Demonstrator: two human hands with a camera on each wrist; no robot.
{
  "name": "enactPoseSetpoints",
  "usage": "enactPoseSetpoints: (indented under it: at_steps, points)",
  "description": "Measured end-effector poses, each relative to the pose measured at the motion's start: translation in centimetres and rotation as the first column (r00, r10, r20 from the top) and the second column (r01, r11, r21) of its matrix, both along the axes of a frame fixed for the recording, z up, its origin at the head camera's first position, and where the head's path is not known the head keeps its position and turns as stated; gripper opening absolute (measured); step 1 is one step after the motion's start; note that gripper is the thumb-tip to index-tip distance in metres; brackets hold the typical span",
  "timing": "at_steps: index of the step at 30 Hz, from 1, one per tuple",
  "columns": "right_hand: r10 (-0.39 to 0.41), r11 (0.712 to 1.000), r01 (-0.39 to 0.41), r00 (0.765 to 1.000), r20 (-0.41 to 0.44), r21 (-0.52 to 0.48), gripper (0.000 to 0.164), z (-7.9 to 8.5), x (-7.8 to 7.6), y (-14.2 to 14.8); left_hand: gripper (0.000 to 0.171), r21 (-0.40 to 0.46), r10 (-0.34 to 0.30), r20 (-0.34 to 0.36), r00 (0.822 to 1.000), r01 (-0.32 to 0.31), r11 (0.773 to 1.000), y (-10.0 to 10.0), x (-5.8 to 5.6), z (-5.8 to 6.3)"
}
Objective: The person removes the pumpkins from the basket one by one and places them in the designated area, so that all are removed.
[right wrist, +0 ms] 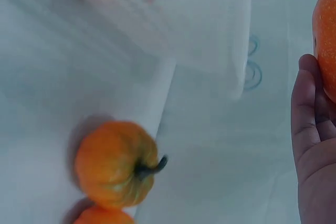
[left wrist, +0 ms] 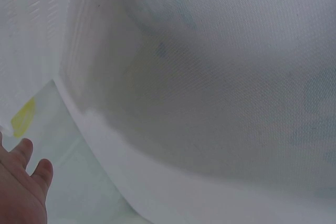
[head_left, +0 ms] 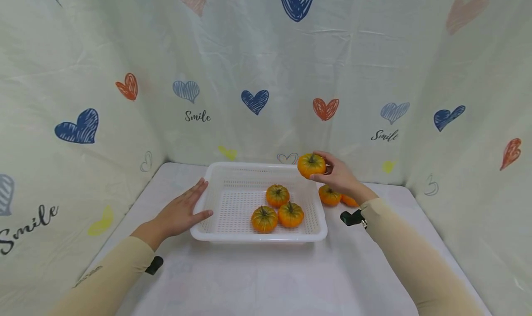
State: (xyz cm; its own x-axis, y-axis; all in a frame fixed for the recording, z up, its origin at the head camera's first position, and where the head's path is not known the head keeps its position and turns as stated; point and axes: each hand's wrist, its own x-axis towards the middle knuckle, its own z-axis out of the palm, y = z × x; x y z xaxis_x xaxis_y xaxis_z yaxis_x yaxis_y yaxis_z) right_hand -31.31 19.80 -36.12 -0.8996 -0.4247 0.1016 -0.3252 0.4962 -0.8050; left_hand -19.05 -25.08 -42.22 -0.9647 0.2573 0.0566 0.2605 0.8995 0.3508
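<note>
In the head view my right hand [head_left: 338, 173] grips a small orange pumpkin [head_left: 311, 165] with a green top, held above the back right corner of a white plastic basket [head_left: 259, 237]. The right wrist view shows my curled fingers [right wrist: 304, 108] against the side of that pumpkin [right wrist: 326, 45]. Three more little pumpkins [head_left: 277, 196] lie together in the basket's right half. My left hand [head_left: 180, 214] rests on the basket's left rim, its fingers extended and thumb over the edge. Only part of the left hand [left wrist: 23, 182] appears in the left wrist view.
Two pumpkins, one nearer [head_left: 329, 196] and one partly hidden by my right wrist [head_left: 350, 201], lie on the table just right of the basket. A white cloth covers the table [head_left: 249, 279]. Behind it hangs a curtain [head_left: 291, 66] printed with hearts.
</note>
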Motion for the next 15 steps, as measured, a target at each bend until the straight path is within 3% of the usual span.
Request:
enactPoseSetpoints:
  at_steps: [15]
  points:
    - [-0.236,0.969,0.231,0.971,0.039,0.091,0.09,-1.9,1.6,8.8,0.091,-0.009,0.012,0.003,1.0,-0.012,1.0,-0.1,-0.1,-0.3]
